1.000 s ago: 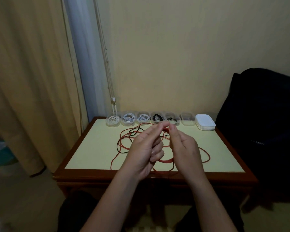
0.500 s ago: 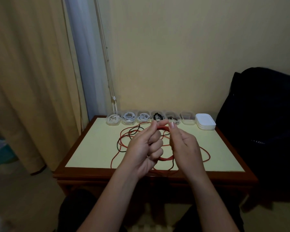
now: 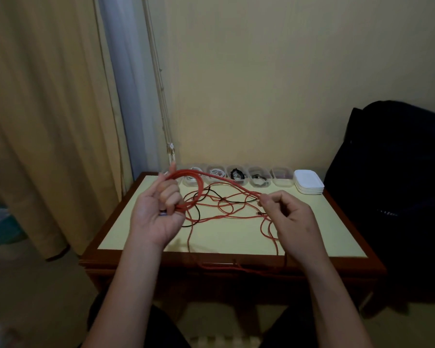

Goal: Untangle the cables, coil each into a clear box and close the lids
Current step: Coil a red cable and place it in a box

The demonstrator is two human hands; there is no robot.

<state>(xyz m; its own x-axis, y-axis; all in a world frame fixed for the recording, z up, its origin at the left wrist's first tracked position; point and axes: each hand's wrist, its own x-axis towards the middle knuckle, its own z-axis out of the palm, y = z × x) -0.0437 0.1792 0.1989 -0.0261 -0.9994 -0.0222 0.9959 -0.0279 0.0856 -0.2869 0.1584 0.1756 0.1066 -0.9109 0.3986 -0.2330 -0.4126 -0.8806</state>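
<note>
Over the table (image 3: 126, 229), our left hand (image 3: 158, 214) grips loops of the red cable (image 3: 226, 181), our right hand (image 3: 291, 217) pinches its strand; we should feed slack evenly, untwisted.

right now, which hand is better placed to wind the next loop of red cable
Right, likely: the right hand pinches the free strand, while the left hand grips the coil.
</note>
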